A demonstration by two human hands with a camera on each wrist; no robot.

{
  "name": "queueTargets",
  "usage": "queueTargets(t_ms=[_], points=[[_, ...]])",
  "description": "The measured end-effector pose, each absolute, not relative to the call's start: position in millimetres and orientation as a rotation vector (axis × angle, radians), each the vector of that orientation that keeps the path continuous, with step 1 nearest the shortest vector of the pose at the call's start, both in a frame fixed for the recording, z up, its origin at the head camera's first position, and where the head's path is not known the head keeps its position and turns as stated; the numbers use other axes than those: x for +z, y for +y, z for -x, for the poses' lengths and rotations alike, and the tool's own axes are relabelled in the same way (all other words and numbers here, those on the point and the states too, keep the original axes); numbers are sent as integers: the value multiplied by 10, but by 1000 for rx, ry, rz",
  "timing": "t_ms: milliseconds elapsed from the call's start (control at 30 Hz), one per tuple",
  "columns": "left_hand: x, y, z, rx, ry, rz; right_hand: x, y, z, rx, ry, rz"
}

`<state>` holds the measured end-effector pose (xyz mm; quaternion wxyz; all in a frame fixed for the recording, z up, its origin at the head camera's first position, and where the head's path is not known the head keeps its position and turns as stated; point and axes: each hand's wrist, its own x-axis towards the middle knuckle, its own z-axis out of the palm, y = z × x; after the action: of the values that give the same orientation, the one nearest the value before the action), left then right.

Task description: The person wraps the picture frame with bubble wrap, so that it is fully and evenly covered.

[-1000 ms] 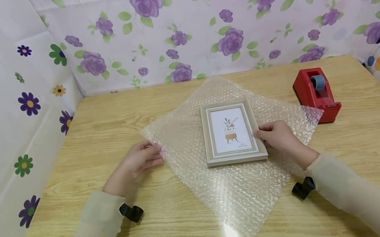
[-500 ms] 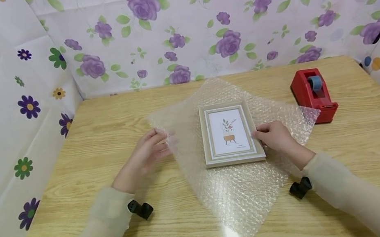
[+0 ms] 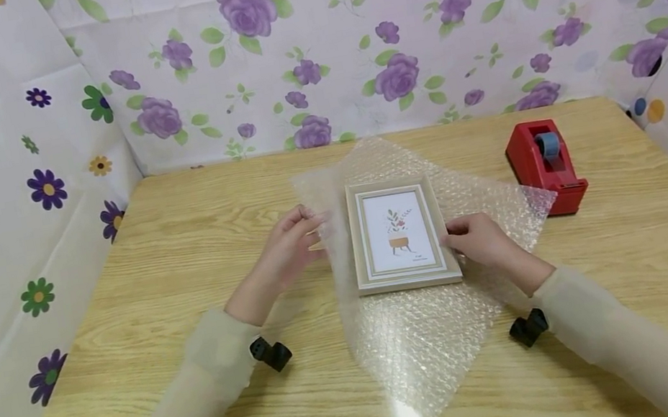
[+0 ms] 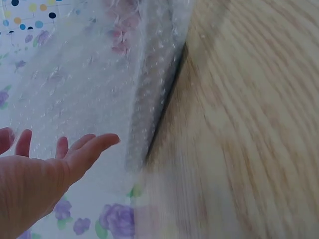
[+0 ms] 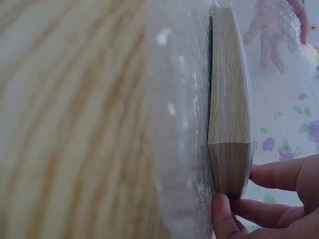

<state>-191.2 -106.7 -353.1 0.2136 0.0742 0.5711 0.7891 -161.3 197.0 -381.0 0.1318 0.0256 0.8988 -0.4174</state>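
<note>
Within grip of the right hand point(image 3: 476, 238) — picture frame point(image 3: 402, 234), corner print point(image 3: 420, 258) illegible

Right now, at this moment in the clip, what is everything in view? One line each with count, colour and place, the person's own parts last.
Picture frame: one, beige, lying on the bubble wrap
Art print: one, white with an orange planter, inside the frame
Bubble wrap: one sheet, clear, on the table, left side lifted
Tape dispenser: one, red, right rear of the table
Tape roll: one, blue, in the dispenser
Table: one, light wood, beneath everything
Patterned sheeting: white; purple roses behind, daisies left, dots right
Wrist cameras: two, black, one per wrist
Sleeves: two, beige, on both arms
Left hand: one, at the wrap's lifted side
Right hand: one, gripping the frame's right edge
</note>
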Motion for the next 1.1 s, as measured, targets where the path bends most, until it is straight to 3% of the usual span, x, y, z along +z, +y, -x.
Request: queueTargets(t_ms=[467, 1100], points=[[-3532, -641, 1941, 1935, 1957, -299, -3861, 2047, 1625, -1204, 2545, -68], [-3670, -29, 1937, 1090, 2641, -627, -3879, 2049, 1615, -1303, 2531, -46]])
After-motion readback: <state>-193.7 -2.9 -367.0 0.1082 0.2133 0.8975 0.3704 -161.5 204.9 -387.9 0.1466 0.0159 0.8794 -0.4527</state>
